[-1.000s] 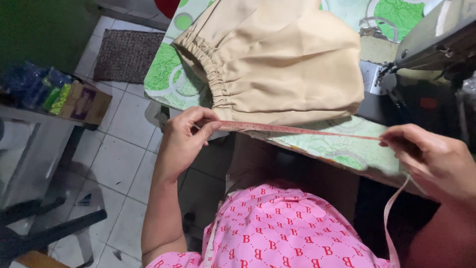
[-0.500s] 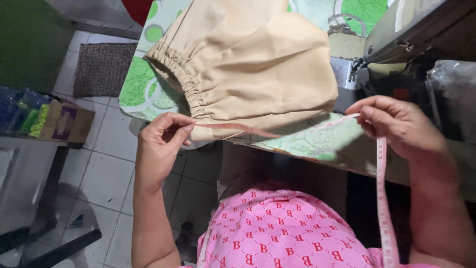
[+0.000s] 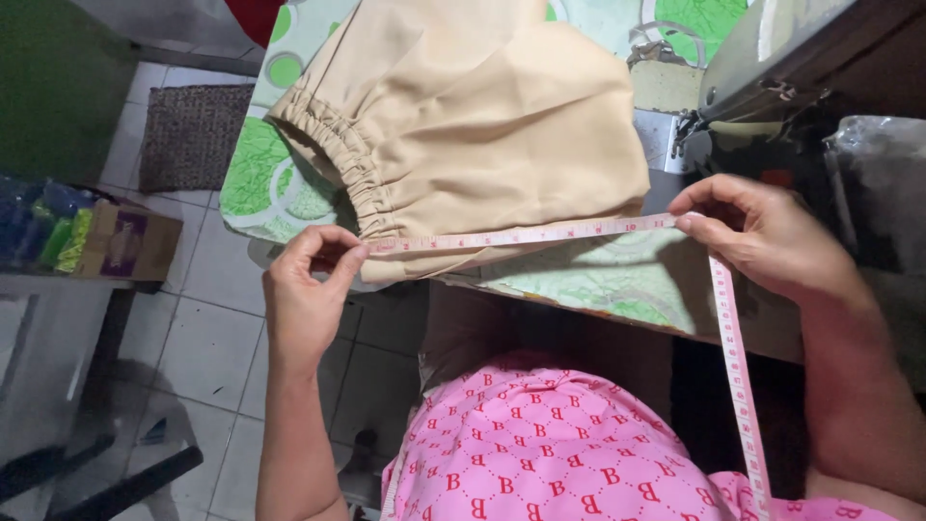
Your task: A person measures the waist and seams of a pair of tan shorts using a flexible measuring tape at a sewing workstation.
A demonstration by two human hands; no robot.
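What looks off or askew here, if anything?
Nothing stands out. The pink tape measure runs taut between the left hand and the right hand along the lower edge of the beige garment; no damage shows.

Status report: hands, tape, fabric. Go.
Left hand and right hand pinch pink measuring tape taut. Tape spans beige garment edge. Nothing in the way.

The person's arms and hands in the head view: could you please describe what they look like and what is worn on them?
Both forearms are bare, with no sleeves reaching the wrists. The left hand and right hand wear no gloves, and no rings, watch or bracelets are visible. The only clothing in view is a pink top patterned with red letters and dotted diamond lines.
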